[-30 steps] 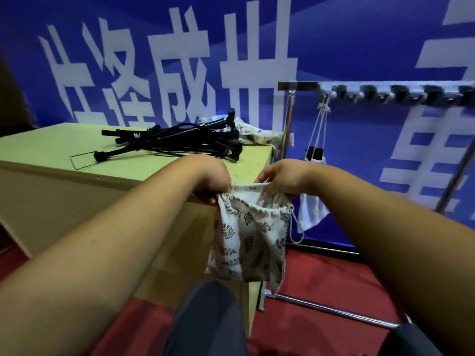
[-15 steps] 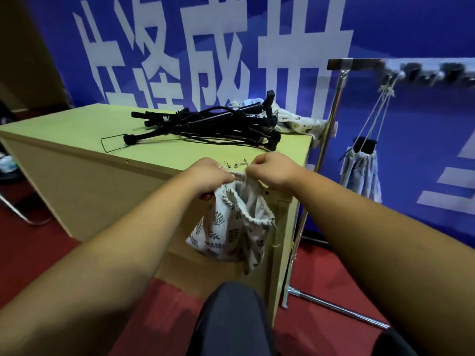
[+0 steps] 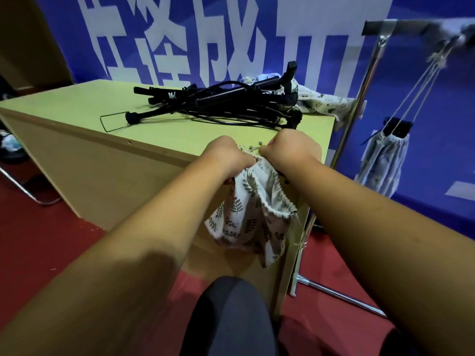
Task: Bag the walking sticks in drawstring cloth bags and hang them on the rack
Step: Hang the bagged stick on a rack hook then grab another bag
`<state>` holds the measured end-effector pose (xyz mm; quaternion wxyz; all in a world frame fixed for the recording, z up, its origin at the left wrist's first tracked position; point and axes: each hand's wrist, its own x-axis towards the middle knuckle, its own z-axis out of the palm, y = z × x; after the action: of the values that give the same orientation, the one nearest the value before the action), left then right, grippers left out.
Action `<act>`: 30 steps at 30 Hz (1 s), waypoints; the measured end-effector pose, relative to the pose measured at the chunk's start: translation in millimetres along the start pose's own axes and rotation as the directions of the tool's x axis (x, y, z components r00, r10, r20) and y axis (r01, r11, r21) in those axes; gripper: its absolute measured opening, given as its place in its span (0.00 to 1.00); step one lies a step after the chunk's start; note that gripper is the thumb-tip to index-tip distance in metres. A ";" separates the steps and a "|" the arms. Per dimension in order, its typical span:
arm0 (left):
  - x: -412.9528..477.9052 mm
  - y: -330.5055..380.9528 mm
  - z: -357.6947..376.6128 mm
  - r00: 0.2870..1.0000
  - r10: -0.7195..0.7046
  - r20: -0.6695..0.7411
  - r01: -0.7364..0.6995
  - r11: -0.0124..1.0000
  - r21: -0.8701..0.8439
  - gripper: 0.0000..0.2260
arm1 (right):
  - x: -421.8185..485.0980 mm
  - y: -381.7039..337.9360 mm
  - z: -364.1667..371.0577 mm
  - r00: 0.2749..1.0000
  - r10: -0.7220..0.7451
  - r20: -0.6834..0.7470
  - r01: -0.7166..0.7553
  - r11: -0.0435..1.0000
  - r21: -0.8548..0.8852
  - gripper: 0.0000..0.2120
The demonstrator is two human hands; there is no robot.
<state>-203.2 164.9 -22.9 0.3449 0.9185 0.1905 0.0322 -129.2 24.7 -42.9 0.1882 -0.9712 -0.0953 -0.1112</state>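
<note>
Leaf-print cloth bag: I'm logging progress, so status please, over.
Left hand and right hand both grip the white leaf-print drawstring cloth bag at its mouth. Black folded walking sticks piled on the pale green table, untouched. No obstruction seen.

The fingertips of the left hand [image 3: 226,158] and the right hand [image 3: 293,150] are hidden behind the knuckles and the gathered rim of the cloth bag [image 3: 246,219]. Just beyond the hands, some small metal bits [image 3: 253,147] cannot be identified. Further beyond, the walking sticks [image 3: 218,101] are tangled and cannot be counted. Up and right of the right hand, the rack [image 3: 401,24] is blurred and cut off by the edge.
</note>
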 end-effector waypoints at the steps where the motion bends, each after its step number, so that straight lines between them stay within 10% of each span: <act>1: 0.7 0.9 0.8 1.000 0.004 -0.005 -0.004 1.000 0.024 0.18 | -0.1 -0.2 0.7 1.000 -0.006 -0.004 0.006 1.000 -0.006 0.20; 21: -13.1 13.3 12.0 0.996 0.031 -0.079 -0.015 0.981 0.193 0.21 | -1.3 -23.5 -23.3 0.979 0.030 0.203 -0.002 0.990 -0.139 0.09; 30: -31.7 10.7 13.1 0.998 0.063 -0.010 -0.063 0.998 0.023 0.20 | -32.1 12.0 -40.7 0.992 0.006 0.122 -0.059 0.901 0.429 0.17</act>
<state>-226.5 137.6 -23.6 0.3325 0.9277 0.1635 0.0460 -164.5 -6.5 -18.4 0.3945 -0.9116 -0.1123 -0.0266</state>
